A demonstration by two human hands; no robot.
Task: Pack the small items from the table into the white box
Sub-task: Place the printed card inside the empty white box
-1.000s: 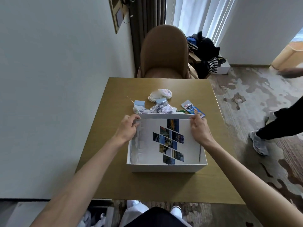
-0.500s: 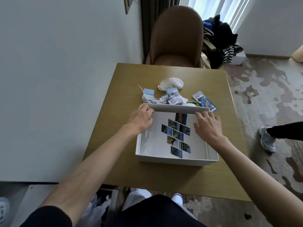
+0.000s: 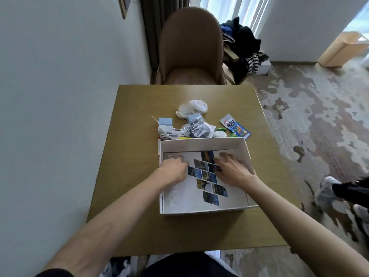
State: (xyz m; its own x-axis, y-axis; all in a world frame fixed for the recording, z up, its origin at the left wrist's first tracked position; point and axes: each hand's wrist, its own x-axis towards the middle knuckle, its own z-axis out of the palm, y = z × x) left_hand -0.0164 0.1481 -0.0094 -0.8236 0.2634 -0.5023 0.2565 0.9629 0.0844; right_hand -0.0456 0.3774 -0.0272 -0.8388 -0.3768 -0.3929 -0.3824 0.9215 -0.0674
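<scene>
Inside white box (image 3: 199, 145), centre frame on bench (image 3: 137, 116): right grip (image 3: 229, 170) spread flat on printed sheet (image 3: 185, 200); left grip (image 3: 172, 171) bent-fingered on same sheet, hold indeterminate. Small items (image 3: 196, 129) heaped just above box.

L hand (image 3: 173, 171) + R hand (image 3: 232, 171) bare, forearms bare past elbow. Black sleeve (image 3: 53, 273) edge at L upper arm, btm-left. Black garment (image 3: 179, 265) over lap, btm centre.
</scene>
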